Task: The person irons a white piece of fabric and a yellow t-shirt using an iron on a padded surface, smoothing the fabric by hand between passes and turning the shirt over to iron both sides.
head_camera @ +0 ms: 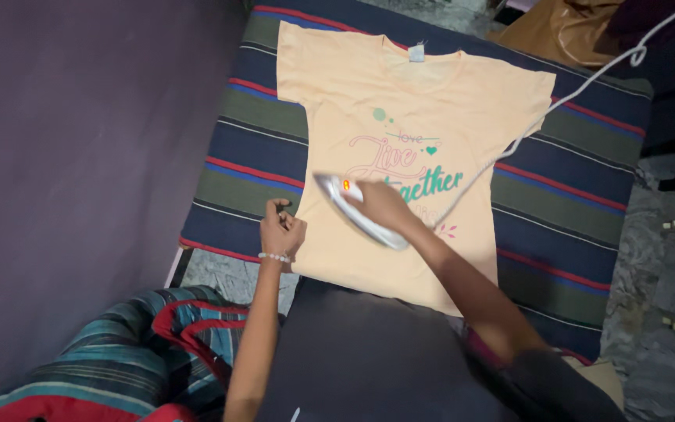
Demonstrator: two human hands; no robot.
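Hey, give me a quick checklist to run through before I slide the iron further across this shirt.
1. Right hand grips the iron: ok.
2. Left hand pins the peach t-shirt at its edge, apart from the iron: ok.
3. Shirt lies flat on the striped cloth: ok.
4. White cord trails across the shirt's sleeve side, in the likely path: not ok.
5. Iron's indicator light glows: ok.
6. Heat setting suited to the print: cannot tell.

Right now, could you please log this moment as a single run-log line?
right hand: grips iron on peach T-shirt | left hand: holds shirt edge | surface: striped cloth | cord: trails upper right
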